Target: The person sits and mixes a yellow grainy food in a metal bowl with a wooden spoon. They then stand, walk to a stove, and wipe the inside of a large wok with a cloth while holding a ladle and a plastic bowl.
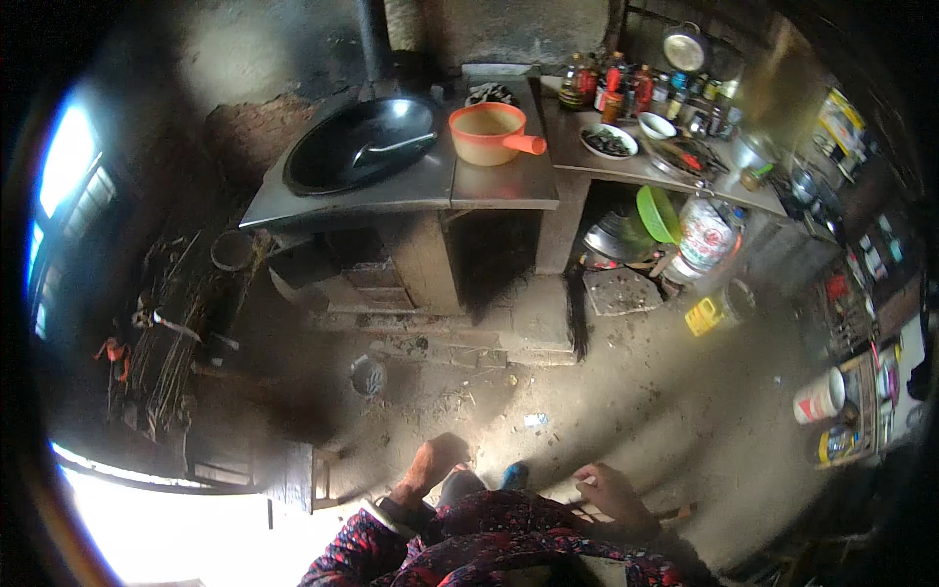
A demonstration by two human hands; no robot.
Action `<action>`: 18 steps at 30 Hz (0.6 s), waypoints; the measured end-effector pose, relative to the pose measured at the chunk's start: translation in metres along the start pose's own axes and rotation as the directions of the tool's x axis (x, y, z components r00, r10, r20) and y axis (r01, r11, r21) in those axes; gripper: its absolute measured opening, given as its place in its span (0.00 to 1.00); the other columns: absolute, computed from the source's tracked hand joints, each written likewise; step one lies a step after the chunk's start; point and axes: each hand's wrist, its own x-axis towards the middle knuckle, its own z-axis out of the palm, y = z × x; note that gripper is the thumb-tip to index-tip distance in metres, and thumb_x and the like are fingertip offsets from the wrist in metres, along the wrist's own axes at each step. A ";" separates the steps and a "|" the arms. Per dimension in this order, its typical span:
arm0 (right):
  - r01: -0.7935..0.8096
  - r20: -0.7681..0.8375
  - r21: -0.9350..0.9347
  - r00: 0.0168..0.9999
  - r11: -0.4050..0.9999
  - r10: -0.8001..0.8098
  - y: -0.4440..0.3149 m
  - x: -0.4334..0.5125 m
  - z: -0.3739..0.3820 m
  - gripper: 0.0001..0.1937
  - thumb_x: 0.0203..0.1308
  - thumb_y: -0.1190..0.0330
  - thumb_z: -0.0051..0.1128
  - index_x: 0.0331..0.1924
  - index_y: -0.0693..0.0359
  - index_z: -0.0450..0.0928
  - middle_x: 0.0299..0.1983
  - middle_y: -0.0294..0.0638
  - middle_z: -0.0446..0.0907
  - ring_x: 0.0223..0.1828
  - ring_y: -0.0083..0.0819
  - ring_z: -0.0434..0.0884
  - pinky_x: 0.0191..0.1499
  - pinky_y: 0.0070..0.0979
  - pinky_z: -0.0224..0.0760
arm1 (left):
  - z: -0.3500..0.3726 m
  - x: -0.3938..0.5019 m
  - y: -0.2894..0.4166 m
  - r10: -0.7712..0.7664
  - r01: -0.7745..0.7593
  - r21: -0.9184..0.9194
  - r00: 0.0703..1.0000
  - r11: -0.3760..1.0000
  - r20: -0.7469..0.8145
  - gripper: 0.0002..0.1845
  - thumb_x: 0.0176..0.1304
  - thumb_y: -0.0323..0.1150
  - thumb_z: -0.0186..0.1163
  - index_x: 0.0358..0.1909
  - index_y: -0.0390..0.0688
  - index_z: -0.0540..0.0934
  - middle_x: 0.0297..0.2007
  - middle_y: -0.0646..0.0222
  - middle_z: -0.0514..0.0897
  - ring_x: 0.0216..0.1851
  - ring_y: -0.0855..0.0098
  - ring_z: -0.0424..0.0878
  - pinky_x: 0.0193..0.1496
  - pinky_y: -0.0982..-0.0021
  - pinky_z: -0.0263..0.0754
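Note:
My left hand (434,461) hangs low in front of my patterned garment, its fingers partly in shadow; I cannot tell whether it holds anything. To the right, my right hand (603,488) is beside my body with its fingers curled, and nothing clear shows in it. Both hands are well away from the stove. On the metal-topped stove (411,192) a large wok (345,165) is set in, with a metal ladle (389,147) lying in it. An orange-rimmed pot (486,143) stands to the wok's right, its handle pointing right.
Bottles (616,84), a bowl of dark food (607,141) and a white bowl (655,126) stand on the counter. Below are a green basin (658,213) and a yellow jug (703,317). Dry sticks (172,352) lie at left. A small container (368,376) sits on the floor; a wooden stool (297,477) is lower left.

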 end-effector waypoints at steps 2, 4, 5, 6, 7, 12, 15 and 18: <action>-0.048 -0.005 0.072 0.999 0.996 0.049 0.011 0.005 -0.013 0.14 0.53 0.65 0.53 0.41 0.64 0.76 0.37 0.51 0.79 0.41 0.44 0.78 0.43 0.33 0.71 | 0.006 0.030 0.002 0.069 -0.080 0.220 0.996 0.972 0.058 0.10 0.61 0.29 0.52 0.39 0.31 0.74 0.32 0.59 0.81 0.32 0.68 0.81 0.33 0.71 0.77; -0.001 -0.069 0.087 0.998 0.996 0.007 0.024 0.012 -0.023 0.13 0.52 0.66 0.54 0.40 0.64 0.76 0.37 0.50 0.79 0.41 0.44 0.78 0.42 0.33 0.71 | 0.010 0.062 0.009 0.094 -0.114 0.251 0.991 0.961 0.092 0.10 0.60 0.29 0.52 0.39 0.31 0.74 0.32 0.59 0.81 0.32 0.68 0.82 0.33 0.72 0.77; -0.013 -0.100 0.108 0.995 0.994 0.024 0.031 0.017 -0.028 0.13 0.51 0.66 0.54 0.40 0.64 0.76 0.37 0.50 0.79 0.41 0.43 0.79 0.41 0.33 0.72 | 0.011 0.078 0.014 0.081 -0.123 0.318 0.987 0.940 0.141 0.10 0.60 0.29 0.52 0.38 0.31 0.74 0.31 0.59 0.81 0.33 0.68 0.82 0.33 0.72 0.77; -0.018 -0.117 0.133 0.993 0.991 0.034 0.039 0.021 -0.033 0.13 0.51 0.67 0.55 0.40 0.64 0.76 0.36 0.50 0.79 0.39 0.43 0.79 0.41 0.33 0.72 | 0.014 0.094 0.019 0.114 -0.166 0.321 0.978 0.932 0.174 0.10 0.60 0.28 0.52 0.38 0.30 0.74 0.31 0.59 0.81 0.32 0.69 0.82 0.33 0.72 0.77; -0.045 -0.125 0.165 0.990 0.985 0.066 0.047 0.025 -0.037 0.13 0.51 0.67 0.55 0.40 0.64 0.76 0.36 0.50 0.79 0.38 0.43 0.79 0.40 0.33 0.72 | 0.017 0.110 0.025 0.105 -0.146 0.276 0.982 0.950 0.158 0.10 0.59 0.28 0.52 0.37 0.30 0.74 0.31 0.59 0.80 0.32 0.69 0.81 0.33 0.72 0.77; -0.259 -0.147 0.305 0.938 0.916 0.314 0.075 0.066 -0.066 0.12 0.50 0.66 0.54 0.39 0.63 0.76 0.35 0.48 0.79 0.32 0.40 0.81 0.38 0.32 0.74 | 0.026 0.209 0.033 0.255 -0.317 0.158 0.912 0.935 0.320 0.08 0.57 0.21 0.50 0.39 0.31 0.73 0.35 0.61 0.77 0.32 0.69 0.80 0.35 0.72 0.76; -0.255 -0.165 0.265 0.938 0.930 0.304 0.067 0.088 -0.091 0.13 0.50 0.64 0.54 0.39 0.62 0.77 0.35 0.48 0.79 0.34 0.41 0.80 0.39 0.33 0.73 | 0.031 0.276 0.026 0.215 -0.129 -0.258 0.916 0.957 0.338 0.09 0.59 0.23 0.50 0.41 0.31 0.72 0.39 0.57 0.77 0.37 0.68 0.79 0.39 0.71 0.76; -0.161 -0.284 -0.021 0.947 0.987 0.149 0.041 0.098 -0.126 0.14 0.51 0.63 0.54 0.40 0.59 0.77 0.35 0.47 0.79 0.37 0.42 0.79 0.41 0.33 0.73 | 0.037 0.336 0.034 0.024 0.221 -0.505 0.901 0.834 0.434 0.10 0.61 0.28 0.50 0.40 0.30 0.71 0.36 0.55 0.78 0.36 0.67 0.79 0.39 0.69 0.76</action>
